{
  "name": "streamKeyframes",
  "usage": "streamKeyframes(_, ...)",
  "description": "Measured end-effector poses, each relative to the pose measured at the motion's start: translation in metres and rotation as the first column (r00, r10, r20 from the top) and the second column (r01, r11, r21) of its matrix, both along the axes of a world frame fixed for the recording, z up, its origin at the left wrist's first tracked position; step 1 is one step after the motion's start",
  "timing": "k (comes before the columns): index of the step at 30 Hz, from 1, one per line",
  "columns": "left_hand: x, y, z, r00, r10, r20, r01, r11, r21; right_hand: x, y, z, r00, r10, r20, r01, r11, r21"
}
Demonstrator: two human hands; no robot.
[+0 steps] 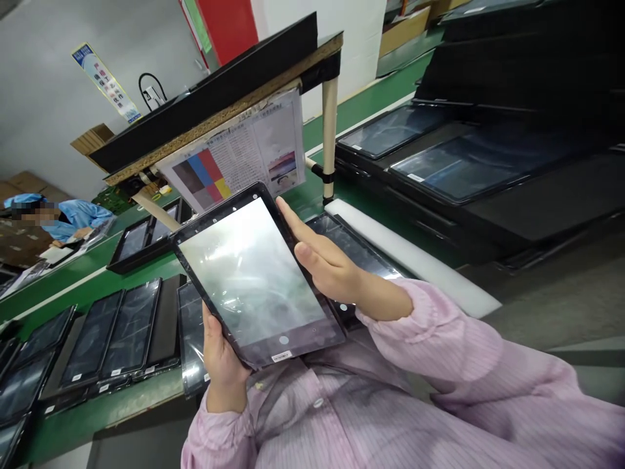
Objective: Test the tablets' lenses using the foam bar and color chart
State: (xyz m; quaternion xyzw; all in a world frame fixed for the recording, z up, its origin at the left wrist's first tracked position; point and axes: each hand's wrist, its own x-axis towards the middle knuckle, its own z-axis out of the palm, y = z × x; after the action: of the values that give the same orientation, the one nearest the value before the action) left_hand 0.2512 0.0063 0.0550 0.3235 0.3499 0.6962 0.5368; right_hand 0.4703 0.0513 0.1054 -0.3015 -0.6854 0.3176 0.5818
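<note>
Between my two hands I hold up a black-framed tablet [244, 273], tilted, its screen lit with a pale, whitish picture. A small white label sits on its lower edge. My left hand [222, 355] grips the lower left edge, part of its fingers hidden behind the tablet. At the right edge, my right hand [329, 260] presses against the side with fingers extended along it toward the upper corner. Under my right forearm lies another tablet [336, 238] on the bench, partly covered.
More dark tablets [129, 326] lie on the green bench [131, 397] at left. Black trays with tablets [439, 163] stack at right, beside a white foam strip [415, 257]. A shelf [219, 111] with a hanging printed sheet [244, 150] stands ahead. A person in blue [81, 215] sits far left.
</note>
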Motion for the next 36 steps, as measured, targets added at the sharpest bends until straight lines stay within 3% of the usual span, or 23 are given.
streamKeyframes(6, 0.004, 0.0, 0.0, 1.0, 0.023, -0.015, -0.022, 1.0, 0.011, 0.006, 0.006, 0.003, 0.997, 0.033, 0.067, -0.036, 0.998, 0.044)
streamKeyframes(9, 0.004, 0.004, 0.005, 0.996, 0.064, -0.065, -0.06, 0.996, 0.065, -0.003, 0.011, -0.001, 0.993, 0.087, -0.086, -0.087, 0.996, 0.012)
streamKeyframes(12, 0.003, 0.01, 0.009, 0.984, 0.119, -0.133, -0.104, 0.988, 0.115, -0.015, 0.016, -0.004, 0.953, 0.108, -0.282, -0.141, 0.985, -0.101)
streamKeyframes(15, 0.001, 0.016, 0.009, 0.968, 0.166, -0.187, -0.14, 0.979, 0.146, -0.023, 0.021, -0.006, 0.905, 0.07, -0.42, -0.166, 0.966, -0.196)
streamKeyframes(18, -0.001, 0.02, 0.007, 0.928, 0.239, -0.287, -0.179, 0.959, 0.22, -0.027, 0.026, -0.005, 0.899, -0.005, -0.438, -0.102, 0.97, -0.219)
streamKeyframes(22, -0.004, 0.018, 0.001, 0.742, 0.495, -0.453, -0.319, 0.854, 0.411, -0.031, 0.031, -0.005, 0.916, -0.108, -0.388, 0.046, 0.985, -0.165)
streamKeyframes(25, -0.006, 0.013, -0.006, 0.506, 0.546, -0.668, -0.174, 0.823, 0.54, -0.033, 0.034, -0.009, 0.917, -0.173, -0.358, 0.119, 0.979, -0.168)
streamKeyframes(27, -0.006, 0.01, -0.011, 0.287, 0.546, -0.787, -0.076, 0.832, 0.55, -0.033, 0.037, -0.014, 0.915, -0.165, -0.367, 0.111, 0.98, -0.164)
streamKeyframes(29, -0.004, 0.008, -0.014, 0.125, 0.541, -0.832, -0.048, 0.841, 0.539, -0.032, 0.04, -0.017, 0.917, -0.133, -0.375, 0.085, 0.986, -0.142)
streamKeyframes(32, -0.001, 0.008, -0.018, 0.077, 0.515, -0.854, -0.038, 0.857, 0.513, -0.03, 0.041, -0.019, 0.932, -0.114, -0.344, 0.08, 0.99, -0.113)
streamKeyframes(36, 0.003, 0.01, -0.017, 0.237, 0.428, -0.872, -0.108, 0.904, 0.414, -0.028, 0.04, -0.018, 0.942, -0.135, -0.306, 0.1, 0.987, -0.129)
